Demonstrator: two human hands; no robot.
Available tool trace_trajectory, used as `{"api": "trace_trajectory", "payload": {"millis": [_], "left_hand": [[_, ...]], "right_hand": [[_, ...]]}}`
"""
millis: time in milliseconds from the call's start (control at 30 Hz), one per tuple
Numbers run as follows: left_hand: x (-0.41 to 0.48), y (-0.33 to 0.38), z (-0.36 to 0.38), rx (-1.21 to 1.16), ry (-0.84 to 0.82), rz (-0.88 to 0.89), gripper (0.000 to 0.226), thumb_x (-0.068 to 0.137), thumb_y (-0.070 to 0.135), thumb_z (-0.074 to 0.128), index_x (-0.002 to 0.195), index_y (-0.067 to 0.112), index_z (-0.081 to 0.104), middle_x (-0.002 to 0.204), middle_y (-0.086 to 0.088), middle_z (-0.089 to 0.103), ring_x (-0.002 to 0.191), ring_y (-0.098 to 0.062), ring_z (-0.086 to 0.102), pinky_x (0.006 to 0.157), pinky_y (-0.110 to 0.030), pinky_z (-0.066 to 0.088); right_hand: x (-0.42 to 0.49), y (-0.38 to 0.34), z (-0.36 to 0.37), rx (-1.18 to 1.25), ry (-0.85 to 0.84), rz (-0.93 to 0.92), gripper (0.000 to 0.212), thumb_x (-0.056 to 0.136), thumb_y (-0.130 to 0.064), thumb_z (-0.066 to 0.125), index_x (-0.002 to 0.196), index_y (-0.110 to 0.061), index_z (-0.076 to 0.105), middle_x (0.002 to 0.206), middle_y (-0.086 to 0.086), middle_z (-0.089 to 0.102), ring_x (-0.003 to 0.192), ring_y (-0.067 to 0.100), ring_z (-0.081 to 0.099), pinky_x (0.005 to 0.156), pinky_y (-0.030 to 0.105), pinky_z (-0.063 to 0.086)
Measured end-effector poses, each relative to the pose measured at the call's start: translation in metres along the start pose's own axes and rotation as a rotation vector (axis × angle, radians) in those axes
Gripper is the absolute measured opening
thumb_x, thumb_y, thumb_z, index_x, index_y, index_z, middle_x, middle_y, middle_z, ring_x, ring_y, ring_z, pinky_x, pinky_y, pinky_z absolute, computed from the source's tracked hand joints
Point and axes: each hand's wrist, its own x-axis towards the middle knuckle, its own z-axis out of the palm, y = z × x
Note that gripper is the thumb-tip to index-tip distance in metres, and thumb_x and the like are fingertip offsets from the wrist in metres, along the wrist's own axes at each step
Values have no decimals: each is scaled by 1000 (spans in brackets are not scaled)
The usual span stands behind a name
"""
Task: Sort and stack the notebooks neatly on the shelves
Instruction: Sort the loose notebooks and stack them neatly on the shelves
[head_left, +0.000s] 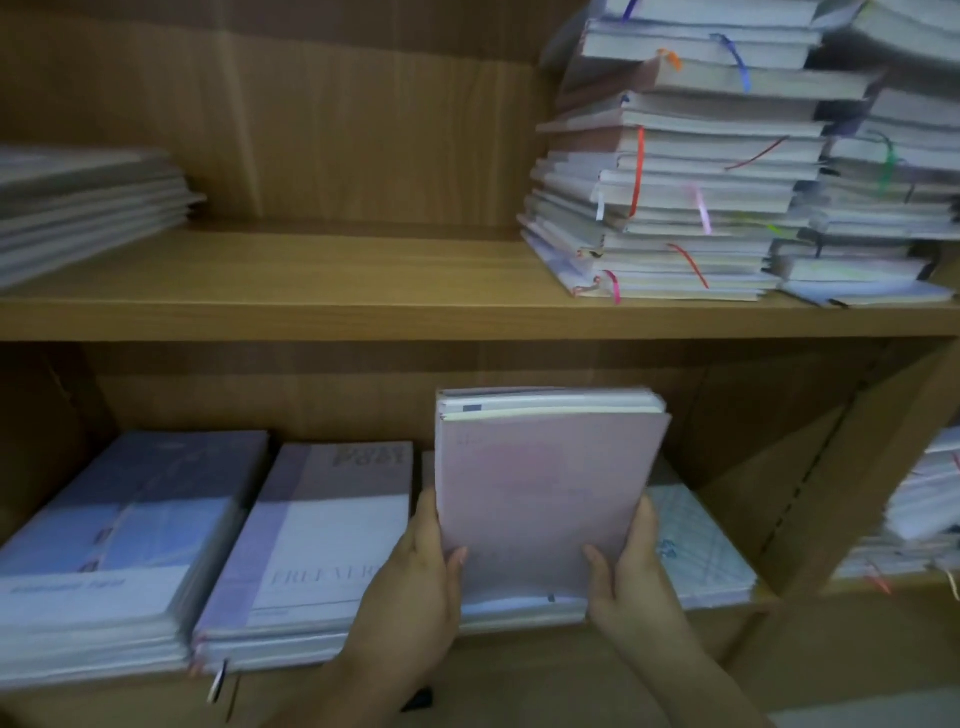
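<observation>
Precariously, a bundle of pink notebooks is held tilted above a stack on the lower shelf, clamped at its sides by the left hand and right hand; if tipped back, its unevenly aligned notebooks could be fanned apart.

A stationery shop or stockroom is suggested. Wooden shelving is stocked with notebooks in quantity. Tall stacks with coloured ribbon markers are seen at 1 o'clock, and a low pile at 10 o'clock. Flat piles of matching covers lie at 8 o'clock, and further stacks fill a neighbouring bay at 4 o'clock.
</observation>
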Motion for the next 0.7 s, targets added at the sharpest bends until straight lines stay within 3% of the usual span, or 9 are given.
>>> {"api": "trace_trajectory", "payload": {"millis": [67, 233, 400, 500, 567, 633, 700], "left_hand": [[-1, -3, 3, 29, -2, 3, 68, 102, 33, 50, 148, 54, 5, 135, 17, 54, 106, -5, 58, 91, -33, 54], [-2, -11, 5, 75, -46, 0, 73, 101, 35, 52, 146, 51, -4, 122, 10, 59, 91, -8, 56, 76, -30, 51], [-3, -10, 3, 192, -120, 12, 92, 102, 20, 51, 155, 32, -24, 128, 0, 58, 105, -18, 55, 108, -39, 42], [-1, -8, -1, 169, -130, 23, 90, 102, 21, 50, 157, 29, -20, 137, -3, 54, 114, -23, 54, 105, -37, 43], [-1, -7, -5, 172, -148, 17, 92, 101, 25, 50, 157, 30, -22, 133, -6, 56, 109, -24, 55, 97, -37, 47], [-3, -4, -12, 162, -187, 7, 94, 100, 30, 51, 155, 36, -25, 131, -4, 57, 105, -20, 57, 91, -39, 51], [-8, 3, -19, 142, -217, -1, 92, 100, 36, 50, 154, 40, -25, 137, 1, 55, 108, -16, 58, 92, -34, 51]], "right_hand": [[-1, 3, 3, -11, -4, 20, 82, 98, -16, 57, 155, -31, 0, 131, -12, 47, 112, 13, 55, 94, 26, 41], [-2, 10, 8, -49, 6, 21, 85, 96, -13, 59, 155, -28, 0, 134, -5, 48, 114, 18, 56, 98, 35, 47], [1, 15, 9, -41, -2, 58, 88, 96, -9, 59, 155, -35, -1, 134, -5, 49, 114, 21, 57, 99, 34, 45], [5, 17, 9, -21, 15, 70, 88, 95, -7, 60, 156, -30, 1, 134, -5, 49, 117, 25, 56, 97, 32, 42], [8, 16, 6, 3, 10, 56, 90, 93, -3, 61, 156, -32, 4, 134, -10, 48, 120, 21, 54, 99, 30, 39], [8, 13, -2, 29, -18, 30, 94, 91, 0, 62, 157, -37, 6, 136, -26, 43, 126, 10, 47, 106, 29, 34], [6, 13, -9, 27, -44, 9, 95, 92, 0, 62, 158, -36, 6, 142, -35, 34, 132, 2, 38, 112, 27, 28]]}}
